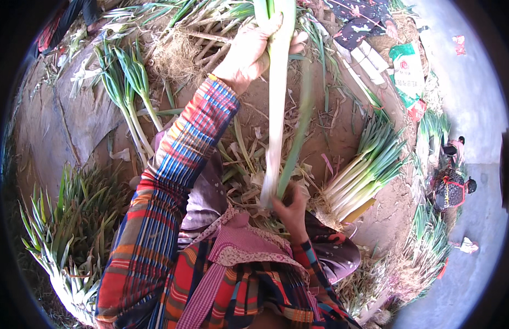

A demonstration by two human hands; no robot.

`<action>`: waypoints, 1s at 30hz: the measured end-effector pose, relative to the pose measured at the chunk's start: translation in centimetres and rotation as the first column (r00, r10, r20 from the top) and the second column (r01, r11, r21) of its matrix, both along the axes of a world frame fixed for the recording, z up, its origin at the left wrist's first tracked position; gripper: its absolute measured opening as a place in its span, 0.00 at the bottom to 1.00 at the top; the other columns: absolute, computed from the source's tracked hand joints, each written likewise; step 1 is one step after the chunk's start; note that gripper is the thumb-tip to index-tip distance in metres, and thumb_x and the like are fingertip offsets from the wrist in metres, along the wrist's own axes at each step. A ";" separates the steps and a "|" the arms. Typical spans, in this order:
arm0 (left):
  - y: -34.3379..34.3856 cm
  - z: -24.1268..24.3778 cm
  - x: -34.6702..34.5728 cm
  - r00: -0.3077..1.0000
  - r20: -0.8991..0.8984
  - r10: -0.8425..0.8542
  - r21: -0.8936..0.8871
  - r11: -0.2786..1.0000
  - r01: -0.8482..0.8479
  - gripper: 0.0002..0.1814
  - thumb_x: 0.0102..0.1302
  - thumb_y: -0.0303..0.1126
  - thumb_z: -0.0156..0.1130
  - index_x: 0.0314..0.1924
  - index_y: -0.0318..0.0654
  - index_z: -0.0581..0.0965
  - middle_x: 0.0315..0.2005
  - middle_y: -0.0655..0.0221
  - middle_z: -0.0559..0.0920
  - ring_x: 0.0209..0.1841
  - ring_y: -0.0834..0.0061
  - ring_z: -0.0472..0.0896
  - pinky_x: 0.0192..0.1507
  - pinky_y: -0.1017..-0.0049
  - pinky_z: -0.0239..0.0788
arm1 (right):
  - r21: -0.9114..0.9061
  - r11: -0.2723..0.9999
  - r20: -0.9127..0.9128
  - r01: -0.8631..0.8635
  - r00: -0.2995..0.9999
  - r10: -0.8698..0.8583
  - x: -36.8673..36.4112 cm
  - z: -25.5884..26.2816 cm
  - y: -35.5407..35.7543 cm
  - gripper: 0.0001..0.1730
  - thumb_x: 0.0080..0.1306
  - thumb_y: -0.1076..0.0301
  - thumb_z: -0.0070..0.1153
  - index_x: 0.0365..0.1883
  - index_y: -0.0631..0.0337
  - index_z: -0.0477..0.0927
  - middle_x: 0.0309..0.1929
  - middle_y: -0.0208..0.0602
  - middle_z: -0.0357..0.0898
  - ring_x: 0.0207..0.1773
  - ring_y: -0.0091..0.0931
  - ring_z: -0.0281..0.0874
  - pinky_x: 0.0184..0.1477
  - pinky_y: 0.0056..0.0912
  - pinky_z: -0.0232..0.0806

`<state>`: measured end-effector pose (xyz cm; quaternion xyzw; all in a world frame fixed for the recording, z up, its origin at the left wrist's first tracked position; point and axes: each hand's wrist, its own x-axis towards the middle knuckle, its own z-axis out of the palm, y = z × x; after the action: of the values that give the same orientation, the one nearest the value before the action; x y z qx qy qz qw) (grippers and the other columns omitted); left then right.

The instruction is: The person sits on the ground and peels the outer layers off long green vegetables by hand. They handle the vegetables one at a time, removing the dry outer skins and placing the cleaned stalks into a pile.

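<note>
A long white-stemmed green onion (278, 98) stretches down the middle of the view. My left hand (254, 51) grips it high up, where the stem turns green. At its lower end, my right hand (292, 207) pinches a loose green leaf (297, 135), which is blurred and runs up beside the stem. The onion's root end is blurred close to my right fingers. Leaf scraps and dry peelings (250, 172) lie on the ground between my knees, below the onion.
A bundle of green onions (357, 172) lies to my right, roots towards me. Several loose onions (131, 98) rest at left, above a large leafy pile (77, 230). Unpeeled onions with roots (178, 57) lie ahead. A printed sack (406, 74) and other people are nearby.
</note>
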<state>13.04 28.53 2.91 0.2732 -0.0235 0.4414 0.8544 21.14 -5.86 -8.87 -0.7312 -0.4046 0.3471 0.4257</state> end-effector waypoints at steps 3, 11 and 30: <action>0.4 -0.1 -0.1 0.999 0.003 0.036 0.037 0.999 -0.036 0.17 0.69 0.38 0.56 0.49 0.31 0.72 0.39 0.58 0.78 0.48 0.58 0.80 0.55 0.59 0.74 | -0.540 0.834 0.330 -0.118 0.881 0.339 4.5 -4.6 -8.1 0.23 0.56 0.68 0.61 0.49 0.65 0.71 0.40 0.40 0.77 0.41 0.27 0.77 0.42 0.31 0.69; -2.7 -0.4 2.2 0.990 -0.017 0.140 -0.085 0.986 -0.141 0.17 0.69 0.35 0.56 0.50 0.28 0.70 0.40 0.57 0.79 0.46 0.61 0.81 0.50 0.61 0.78 | 0.092 0.996 0.393 -0.003 0.919 -0.034 0.2 1.2 -0.3 0.18 0.69 0.67 0.47 0.54 0.66 0.71 0.37 0.47 0.78 0.37 0.35 0.77 0.40 0.35 0.68; -5.5 1.0 0.7 0.923 0.061 -0.381 0.203 0.910 0.362 0.24 0.63 0.23 0.48 0.59 0.21 0.64 0.55 0.45 0.74 0.59 0.51 0.73 0.62 0.64 0.66 | 0.312 0.949 -0.950 -0.044 -0.017 0.312 0.0 5.2 -4.5 0.35 0.73 0.40 0.31 0.60 0.62 0.68 0.09 0.18 0.52 0.08 0.14 0.48 0.11 0.21 0.45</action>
<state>13.70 23.08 3.94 0.3209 -0.1590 0.2793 0.8909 21.14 -10.33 -3.72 -0.1720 -0.1091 0.7700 0.6046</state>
